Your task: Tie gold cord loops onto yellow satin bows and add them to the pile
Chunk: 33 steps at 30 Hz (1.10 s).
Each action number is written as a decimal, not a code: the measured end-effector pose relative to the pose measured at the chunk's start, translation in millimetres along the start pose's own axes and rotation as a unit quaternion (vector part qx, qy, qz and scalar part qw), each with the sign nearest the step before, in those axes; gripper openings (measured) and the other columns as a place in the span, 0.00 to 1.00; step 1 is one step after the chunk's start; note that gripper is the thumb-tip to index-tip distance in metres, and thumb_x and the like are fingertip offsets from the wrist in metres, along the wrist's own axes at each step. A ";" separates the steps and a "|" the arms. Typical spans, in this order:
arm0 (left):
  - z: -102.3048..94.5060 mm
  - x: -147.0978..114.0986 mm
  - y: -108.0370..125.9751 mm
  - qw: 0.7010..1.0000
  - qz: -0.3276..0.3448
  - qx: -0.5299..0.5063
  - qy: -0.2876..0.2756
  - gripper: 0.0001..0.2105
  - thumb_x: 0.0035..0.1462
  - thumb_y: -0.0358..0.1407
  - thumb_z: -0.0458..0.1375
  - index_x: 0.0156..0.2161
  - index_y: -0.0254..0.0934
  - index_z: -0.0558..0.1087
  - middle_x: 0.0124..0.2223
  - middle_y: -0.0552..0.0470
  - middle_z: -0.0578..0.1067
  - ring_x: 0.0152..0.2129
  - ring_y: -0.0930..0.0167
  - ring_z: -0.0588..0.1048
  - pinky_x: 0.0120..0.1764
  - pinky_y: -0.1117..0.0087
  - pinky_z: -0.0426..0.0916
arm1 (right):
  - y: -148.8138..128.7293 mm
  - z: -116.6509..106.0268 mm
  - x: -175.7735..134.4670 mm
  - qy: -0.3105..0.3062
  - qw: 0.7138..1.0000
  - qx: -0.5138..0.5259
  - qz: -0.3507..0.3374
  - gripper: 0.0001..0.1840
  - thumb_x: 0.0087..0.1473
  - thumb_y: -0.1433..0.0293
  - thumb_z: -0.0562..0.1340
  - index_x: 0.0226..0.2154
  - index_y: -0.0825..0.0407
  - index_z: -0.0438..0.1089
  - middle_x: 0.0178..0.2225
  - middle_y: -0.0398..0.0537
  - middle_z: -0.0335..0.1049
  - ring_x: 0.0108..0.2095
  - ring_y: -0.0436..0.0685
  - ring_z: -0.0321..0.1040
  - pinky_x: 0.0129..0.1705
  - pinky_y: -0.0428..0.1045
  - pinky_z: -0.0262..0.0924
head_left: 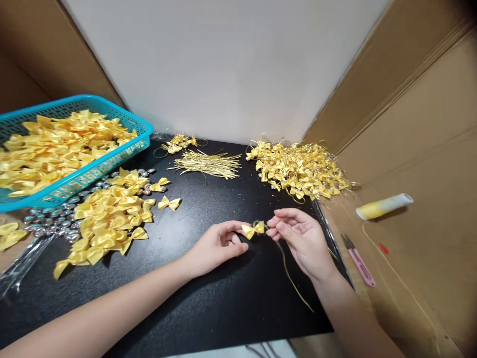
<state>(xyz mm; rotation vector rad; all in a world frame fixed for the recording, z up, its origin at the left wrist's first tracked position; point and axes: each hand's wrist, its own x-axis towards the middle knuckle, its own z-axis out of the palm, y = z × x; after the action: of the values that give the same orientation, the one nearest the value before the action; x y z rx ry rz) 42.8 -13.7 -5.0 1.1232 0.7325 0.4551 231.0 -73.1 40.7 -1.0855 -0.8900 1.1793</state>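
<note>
A small yellow ribbon bow (253,229) is held just above the black table, at the fingertips of my left hand (219,244). My left index finger meets the bow's left loop, while the thumb sits lower and apart from it. Behind the bow shows a thin loop of gold cord. My right hand (303,241) pinches this gold cord (286,266) close to the bow's right side. One long tail of the cord hangs down and trails over the table below my right palm. Whatever lies behind the bow's knot is hidden.
Left stands a turquoise basket (143,141) full of bows. Before it lie loose bows (108,214) and shiny silvery beads (55,221). Cut gold cords (208,164) lie at the back, corded bows (301,169) back right. Pink thread snips (359,261) and a thread cone (385,206) are right.
</note>
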 end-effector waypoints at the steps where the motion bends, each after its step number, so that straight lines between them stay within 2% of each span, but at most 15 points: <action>1: 0.4 -0.5 1.0 1.000 -0.009 0.018 -0.003 0.19 0.48 0.36 0.66 0.46 0.32 0.74 0.34 0.51 0.77 0.22 0.78 0.68 0.30 0.74 0.66 | -0.8 1.7 0.3 -0.003 1.000 0.010 0.008 0.09 0.45 0.68 0.72 0.32 0.51 0.76 0.28 0.46 0.79 0.26 0.49 0.76 0.28 0.42 0.71; 5: 2.1 -2.4 3.1 0.999 -0.031 0.038 -0.003 0.19 0.50 0.42 0.64 0.44 0.31 0.75 0.35 0.50 0.77 0.24 0.75 0.71 0.30 0.72 0.66 | -3.4 9.2 0.6 -0.030 0.998 0.057 0.023 0.05 0.45 0.70 0.72 0.29 0.51 0.78 0.28 0.45 0.80 0.25 0.48 0.76 0.28 0.40 0.70; 8: 2.5 -1.9 -0.8 1.000 -0.010 0.004 0.003 0.22 0.47 0.40 0.67 0.47 0.31 0.74 0.33 0.52 0.76 0.24 0.76 0.69 0.31 0.72 0.65 | -1.9 15.1 0.4 -0.047 0.996 0.072 0.026 0.04 0.46 0.71 0.71 0.29 0.50 0.77 0.29 0.45 0.80 0.25 0.48 0.76 0.28 0.40 0.71; 11: 2.8 -2.1 -6.3 0.999 0.023 -0.013 -0.029 0.24 0.43 0.36 0.69 0.47 0.32 0.73 0.30 0.55 0.73 0.24 0.77 0.67 0.33 0.73 0.65 | -0.8 21.0 0.9 -0.052 0.995 0.078 0.027 0.04 0.47 0.70 0.71 0.29 0.50 0.77 0.30 0.44 0.80 0.25 0.48 0.76 0.28 0.41 0.71; 14: 3.7 -5.1 -7.4 0.996 0.060 0.019 -0.059 0.24 0.42 0.33 0.70 0.47 0.34 0.73 0.36 0.53 0.73 0.30 0.74 0.69 0.35 0.72 0.65 | -1.3 27.4 1.9 -0.061 0.994 0.081 0.028 0.05 0.47 0.69 0.71 0.30 0.51 0.76 0.30 0.44 0.80 0.24 0.49 0.76 0.27 0.42 0.71; 16: 4.5 -7.6 -5.5 0.994 0.078 0.032 -0.064 0.23 0.43 0.33 0.70 0.47 0.35 0.73 0.38 0.52 0.73 0.32 0.73 0.69 0.36 0.72 0.65 | -1.2 31.2 2.8 -0.068 0.994 0.081 0.028 0.05 0.47 0.69 0.71 0.30 0.51 0.75 0.30 0.44 0.80 0.24 0.49 0.76 0.26 0.42 0.71; 18: 4.7 -9.1 -3.0 0.994 0.078 0.022 -0.077 0.18 0.49 0.35 0.67 0.46 0.35 0.74 0.36 0.52 0.73 0.31 0.74 0.68 0.36 0.72 0.65 | 0.0 33.6 4.2 -0.068 0.994 0.078 0.027 0.05 0.47 0.69 0.70 0.30 0.51 0.75 0.31 0.45 0.80 0.25 0.49 0.76 0.26 0.42 0.71; 20: 4.0 -9.6 -1.1 0.993 0.067 0.012 -0.092 0.13 0.55 0.39 0.63 0.43 0.33 0.75 0.35 0.52 0.75 0.28 0.75 0.68 0.35 0.73 0.64 | 2.1 33.9 6.0 -0.056 0.995 0.073 0.025 0.06 0.48 0.68 0.70 0.30 0.51 0.75 0.31 0.45 0.80 0.26 0.49 0.77 0.27 0.41 0.71; 23: 0.7 -9.4 -0.1 0.993 0.050 0.019 -0.100 0.14 0.59 0.42 0.58 0.38 0.31 0.76 0.34 0.50 0.76 0.24 0.77 0.67 0.31 0.74 0.63 | 5.4 30.3 8.8 -0.022 0.997 0.065 0.019 0.06 0.48 0.68 0.70 0.30 0.51 0.75 0.31 0.45 0.80 0.26 0.49 0.76 0.28 0.42 0.71; 29: -11.2 -9.0 0.0 0.998 0.038 0.014 -0.053 0.19 0.60 0.43 0.57 0.52 0.34 0.69 0.33 0.50 0.78 0.23 0.77 0.68 0.29 0.76 0.62 | 12.0 18.7 10.9 0.050 0.997 0.059 0.023 0.09 0.45 0.67 0.72 0.30 0.52 0.75 0.28 0.44 0.79 0.22 0.47 0.74 0.25 0.40 0.69; 33: -16.6 -7.0 1.8 0.998 0.017 0.050 -0.041 0.17 0.60 0.44 0.56 0.46 0.32 0.73 0.32 0.49 0.78 0.22 0.77 0.67 0.27 0.76 0.62 | 19.5 17.5 9.3 0.041 0.995 0.076 0.057 0.11 0.43 0.66 0.73 0.30 0.52 0.75 0.26 0.44 0.79 0.22 0.47 0.74 0.26 0.40 0.69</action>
<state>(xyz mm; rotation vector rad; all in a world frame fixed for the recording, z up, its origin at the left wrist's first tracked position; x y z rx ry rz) 25.9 -7.0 -5.3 1.2428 0.6716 0.4027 211.0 -60.1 26.3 -1.0647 -0.6701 1.2665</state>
